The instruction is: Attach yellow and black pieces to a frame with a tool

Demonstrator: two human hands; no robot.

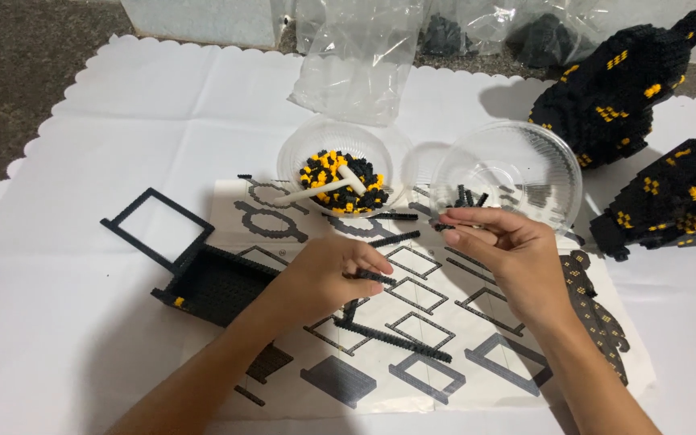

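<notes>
1. Head view. Left hand (pixel 328 274) is curled, fingertips pinching a short black brick strip (pixel 374 277) just above the printed instruction sheet (pixel 477 379).
2. Right hand (pixel 503 254) is pinched closed on a tiny dark piece (pixel 442 227) at its fingertips, held just in front of the near rim of the clear ribbed bowl (pixel 509 165); that bowl holds a few black pieces.
3. A long black assembled strip (pixel 392 337) lies on the sheet between the two forearms, close under the left hand.
4. Edges and room: the left hand sits just right of a black built frame with box (pixel 203 278). Second clear bowl (pixel 340 165), with black and yellow pieces and a white tool in it, stands behind the hands, near but apart.
5. Two black-and-yellow built models (pixel 622 89) crowd the right edge. Open white cloth lies to the left.
6. Surface: white scallop-edged cloth (pixel 58 282) over a dark speckled surface (pixel 10 64); clear plastic bags (pixel 364 64) at the far edge.
</notes>
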